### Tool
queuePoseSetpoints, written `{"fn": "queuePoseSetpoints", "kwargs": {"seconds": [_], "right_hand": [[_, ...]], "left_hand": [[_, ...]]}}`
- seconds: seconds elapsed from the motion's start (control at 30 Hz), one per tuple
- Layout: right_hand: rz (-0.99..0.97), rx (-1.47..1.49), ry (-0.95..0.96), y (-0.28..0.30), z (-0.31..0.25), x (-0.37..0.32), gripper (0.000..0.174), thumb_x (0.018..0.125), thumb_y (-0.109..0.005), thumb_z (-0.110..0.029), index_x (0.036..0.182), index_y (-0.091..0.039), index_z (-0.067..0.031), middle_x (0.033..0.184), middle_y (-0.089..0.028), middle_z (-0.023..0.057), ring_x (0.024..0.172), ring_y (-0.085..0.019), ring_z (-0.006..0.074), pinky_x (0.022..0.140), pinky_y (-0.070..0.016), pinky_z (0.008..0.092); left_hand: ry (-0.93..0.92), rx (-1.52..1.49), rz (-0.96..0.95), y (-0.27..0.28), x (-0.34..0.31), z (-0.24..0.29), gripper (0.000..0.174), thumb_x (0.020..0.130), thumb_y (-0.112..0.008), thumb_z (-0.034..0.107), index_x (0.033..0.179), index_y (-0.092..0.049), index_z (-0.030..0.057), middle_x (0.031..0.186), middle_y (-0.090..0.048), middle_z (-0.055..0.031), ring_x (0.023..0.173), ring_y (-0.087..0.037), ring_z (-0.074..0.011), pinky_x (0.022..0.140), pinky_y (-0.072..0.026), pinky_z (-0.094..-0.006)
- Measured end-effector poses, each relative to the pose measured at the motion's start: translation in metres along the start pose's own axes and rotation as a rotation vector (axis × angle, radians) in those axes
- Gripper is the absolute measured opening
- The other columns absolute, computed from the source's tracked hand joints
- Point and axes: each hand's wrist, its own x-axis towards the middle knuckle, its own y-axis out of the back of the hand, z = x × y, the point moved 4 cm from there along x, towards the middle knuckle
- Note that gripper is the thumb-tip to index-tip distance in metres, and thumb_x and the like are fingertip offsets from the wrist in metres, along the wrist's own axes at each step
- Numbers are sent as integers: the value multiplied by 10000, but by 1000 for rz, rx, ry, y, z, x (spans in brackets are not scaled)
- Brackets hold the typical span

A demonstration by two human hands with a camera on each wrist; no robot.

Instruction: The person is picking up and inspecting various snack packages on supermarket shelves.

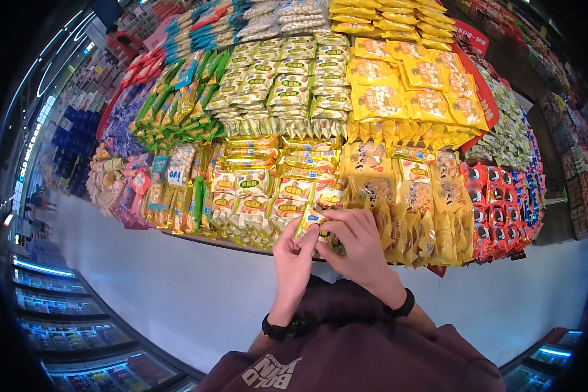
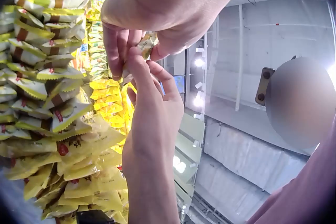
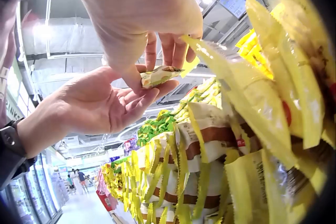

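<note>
Both hands hold one small yellow-and-white packet (image 1: pixel 312 221) at the front edge of the snack display. The left hand (image 1: pixel 294 258) pinches its left side, thumb on the near face. From the other side the right hand (image 1: pixel 356 245) grips it with thumb and fingers. In the right wrist view the packet (image 3: pixel 157 76) lies between the right thumb and fingers, over the fingers of the left hand (image 3: pixel 97 100). The left wrist view shows the right hand (image 2: pixel 168 6) above the left hand (image 2: pixel 152 113), the packet (image 2: pixel 149 44) partly hidden between them.
Stacked yellow-and-white packets (image 1: pixel 242 189) stand just beyond the hands, with yellow bags (image 1: pixel 405 189) to their right and red packets (image 1: pixel 496 202) farther right. Green packets (image 1: pixel 183 98) are at the back left. Pale floor (image 1: pixel 196 287) lies below the display edge. Distant people (image 3: pixel 79 178) stand in the aisle.
</note>
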Motion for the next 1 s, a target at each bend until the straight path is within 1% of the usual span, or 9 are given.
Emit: {"fn": "queuePoseSetpoints", "kwargs": {"seconds": [0.1, 0.2, 0.3, 0.43, 0.67, 0.73, 0.8, 0.87, 1.0], "right_hand": [[-16, -22, -16, -19, -8, 12, 342, 719, -784, -135, 1006, -609, -74, 1097, -628, 61, 1012, -593, 276, 879, -450, 411], [-31, -53, -26, -40, -19, 27, 346, 721, -787, -128, 1016, -614, -73, 1082, -638, 61, 994, -597, 275, 866, -451, 406], [-73, -101, -31, -48, -35, 47, 353, 723, -790, -116, 1028, -619, -71, 1085, -645, 60, 980, -601, 267, 865, -450, 394], [-177, -147, -26, -48, -51, 72, 371, 722, -794, -107, 1047, -621, -62, 1091, -650, 66, 964, -605, 261, 860, -449, 384], [-253, -297, 229, -53, -71, 177, 339, 772, -774, -127, 1061, -618, -47, 1041, -654, 94, 931, -609, 287, 815, -464, 395], [-185, -268, 312, -70, -53, 218, 326, 794, -756, -139, 1070, -611, -42, 1016, -659, 111, 907, -613, 288, 803, -468, 401], [-226, -263, 231, -92, -34, 258, 311, 819, -734, -169, 1077, -609, -47, 945, -650, 110, 873, -602, 288, 795, -467, 404], [-196, -254, 309, -118, -8, 293, 313, 837, -720, -208, 1087, -609, -55, 849, -614, 104, 809, -584, 287, 776, -463, 409], [-260, -280, 233, -156, 43, 332, 367, 836, -729, -259, 1130, -623, -66, 904, -659, 119, 856, -610, 293, 790, -486, 415]], "left_hand": [[27, 13, 43, 17, 10, 4, 363, 974, -628, 113, 1294, -542, -36, 706, -643, 46, 601, -464, 41, 515, -292, -165], [81, 29, -41, 48, 26, 7, 391, 970, -633, 114, 1314, -526, -38, 779, -665, 28, 664, -501, 30, 548, -332, -156], [-12, 37, -152, 61, 40, 32, 417, 971, -628, 108, 1349, -502, -17, 946, -686, -24, 784, -560, 1, 641, -425, -165], [-6, 25, -313, 87, 55, 54, 409, 984, -592, 88, 1374, -485, 30, 1195, -659, -103, 1025, -619, -101, 858, -498, -237], [-46, -66, -313, 153, 78, 75, 345, 1013, -514, 93, 1344, -495, -6, 1280, -627, -166, 1109, -652, -222, 869, -528, -296], [-78, 27, -326, 171, 86, 79, 338, 1026, -490, 122, 1333, -498, -20, 1270, -628, -177, 1093, -663, -268, 863, -539, -328], [-86, 24, -307, 188, 87, 86, 310, 1024, -489, 106, 1306, -524, -18, 1247, -644, -163, 1056, -677, -243, 836, -544, -308], [-73, 36, -304, 203, 87, 93, 287, 1017, -502, 88, 1283, -550, -11, 1238, -656, -136, 1048, -678, -209, 825, -540, -287], [-69, 85, -286, 225, 89, 101, 264, 1018, -500, 91, 1249, -579, -8, 1196, -677, -125, 1013, -689, -206, 801, -544, -285]]}}
